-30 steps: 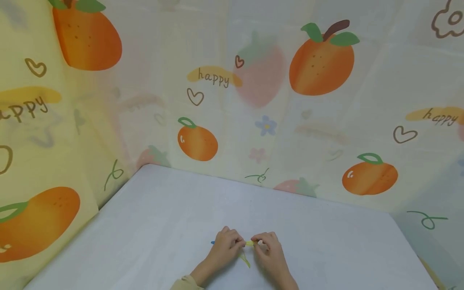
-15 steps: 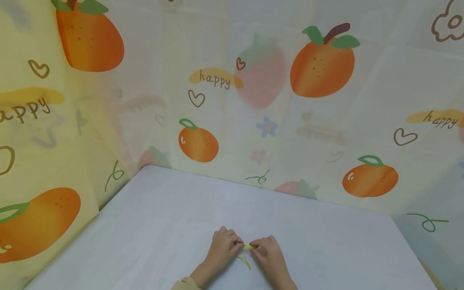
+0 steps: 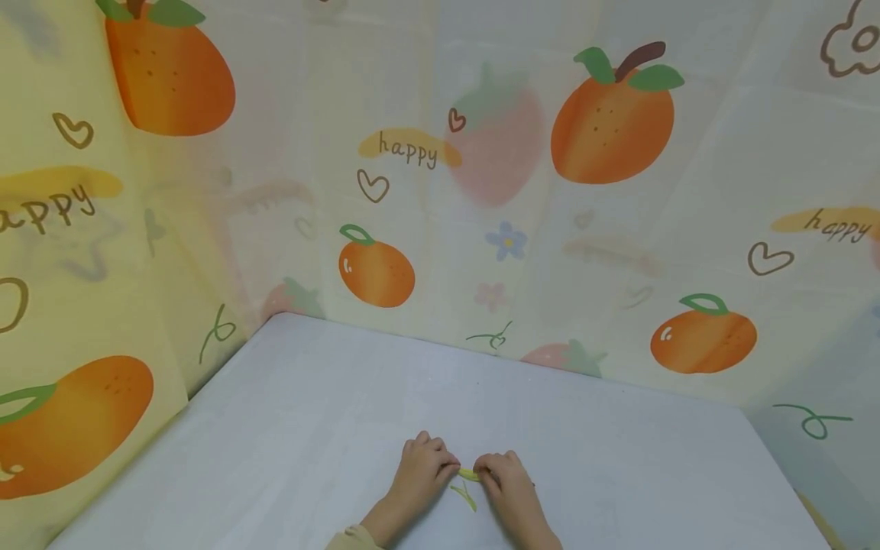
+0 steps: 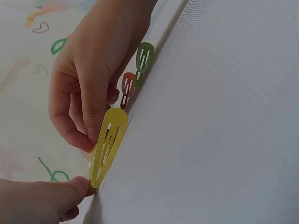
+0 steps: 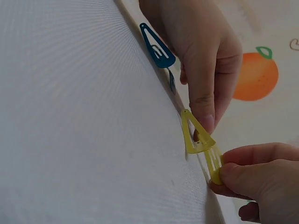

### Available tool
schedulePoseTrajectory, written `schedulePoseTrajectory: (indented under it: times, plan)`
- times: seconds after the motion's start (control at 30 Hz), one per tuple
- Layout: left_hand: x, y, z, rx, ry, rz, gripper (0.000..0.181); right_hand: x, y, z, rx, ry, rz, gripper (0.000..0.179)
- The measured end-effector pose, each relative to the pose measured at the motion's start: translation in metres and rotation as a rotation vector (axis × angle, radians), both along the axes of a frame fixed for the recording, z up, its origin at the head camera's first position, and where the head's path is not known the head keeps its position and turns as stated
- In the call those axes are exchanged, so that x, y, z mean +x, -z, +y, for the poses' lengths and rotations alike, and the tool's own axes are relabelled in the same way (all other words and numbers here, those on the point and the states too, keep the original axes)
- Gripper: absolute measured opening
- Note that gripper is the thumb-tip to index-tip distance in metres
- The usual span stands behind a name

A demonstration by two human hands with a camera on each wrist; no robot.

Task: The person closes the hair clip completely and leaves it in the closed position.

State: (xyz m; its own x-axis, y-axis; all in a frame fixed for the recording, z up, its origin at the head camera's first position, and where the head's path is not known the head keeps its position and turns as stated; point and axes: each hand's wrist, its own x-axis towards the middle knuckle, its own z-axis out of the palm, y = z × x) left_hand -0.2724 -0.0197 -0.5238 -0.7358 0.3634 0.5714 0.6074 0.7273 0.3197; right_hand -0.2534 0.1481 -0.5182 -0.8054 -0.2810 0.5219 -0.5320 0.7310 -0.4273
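Observation:
Between my two hands is a yellow snap hair clip (image 3: pixel 468 474), held low over the white table. My left hand (image 3: pixel 421 472) pinches one end of it, and the fingers of my right hand (image 3: pixel 507 487) pinch the other. The right wrist view shows the slotted end of this held clip in the right fingertips; its left end is hidden there. A second yellow hair clip (image 4: pixel 110 144) lies on the table just on the near side of the hands, touched by neither as far as I can tell. From above, this loose clip (image 3: pixel 464 498) looks thin and forked.
Beyond the right hand lie a green hair clip (image 4: pixel 145 57) and a reddish one (image 4: pixel 127 87). A blue hair clip (image 5: pixel 158 49) and a smaller dark blue clip (image 5: pixel 171 81) lie beyond the left hand. Fruit-printed cloth (image 3: pixel 412 84) walls the white table (image 3: pixel 330 397).
Both hands have lowered the held yellow clip slightly toward the table. The blue tip left of my left hand is now hidden in the head view. The loose yellow clip stays put.

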Motion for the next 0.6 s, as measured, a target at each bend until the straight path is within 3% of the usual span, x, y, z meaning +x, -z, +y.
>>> schedulePoseTrajectory:
  times: [0.23, 0.6]
  plan:
    - [-0.0016, -0.0004, 0.0008, -0.012, 0.026, 0.070, 0.005, 0.0008, -0.0030, -0.0012, 0.026, 0.018, 0.034, 0.008]
    - [-0.0007, 0.0020, -0.0014, -0.026, 0.045, 0.097, 0.009, 0.0013, -0.0013, -0.0034, 0.061, 0.068, 0.067, 0.007]
